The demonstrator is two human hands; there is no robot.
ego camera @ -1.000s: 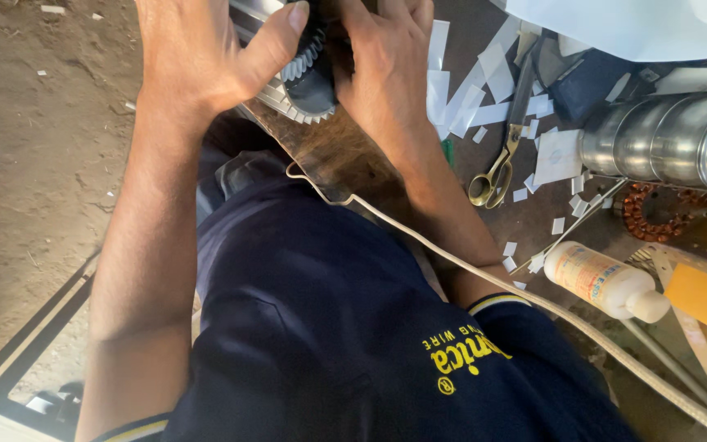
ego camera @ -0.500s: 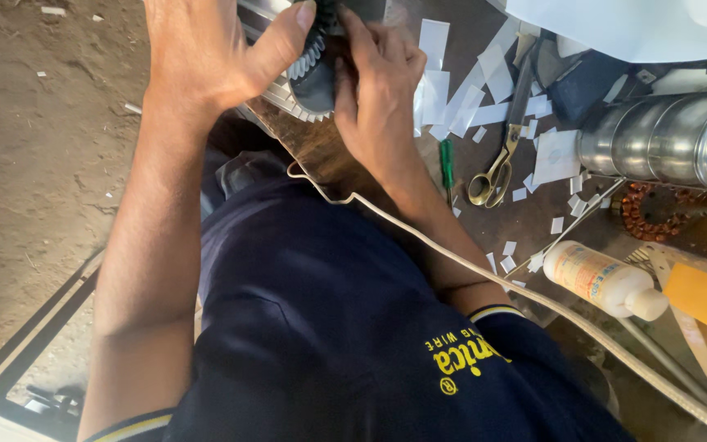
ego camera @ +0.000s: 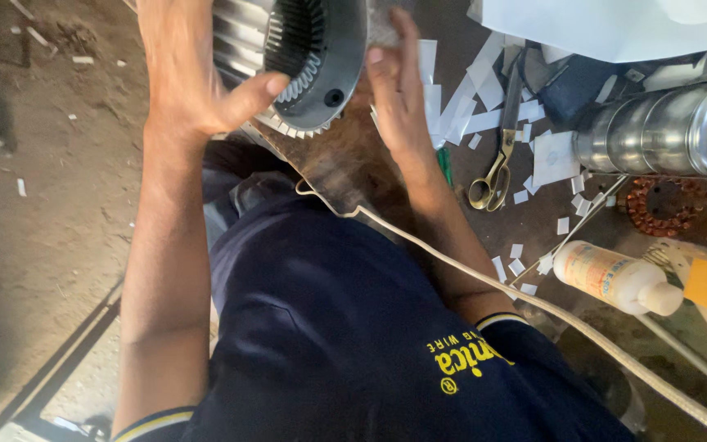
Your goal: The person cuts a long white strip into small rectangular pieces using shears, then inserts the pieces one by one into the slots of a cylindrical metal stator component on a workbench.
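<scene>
Right hand (ego camera: pixel 398 90) lifted off grey motor housing (ego camera: pixel 312 57), fingers apart, left hand (ego camera: pixel 194 78) gripping it, white bottle (ego camera: pixel 611 277) nearby

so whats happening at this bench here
A person in a dark shirt holds a round metal motor housing between both hands at the bench edge. The left hand grips its finned side, thumb on the toothed rim; the right hand lies flat and open against the other side. Its slotted inside faces the camera. Beside it lie scissors, white paper scraps, a steel can, a glue bottle and a copper coil.
</scene>
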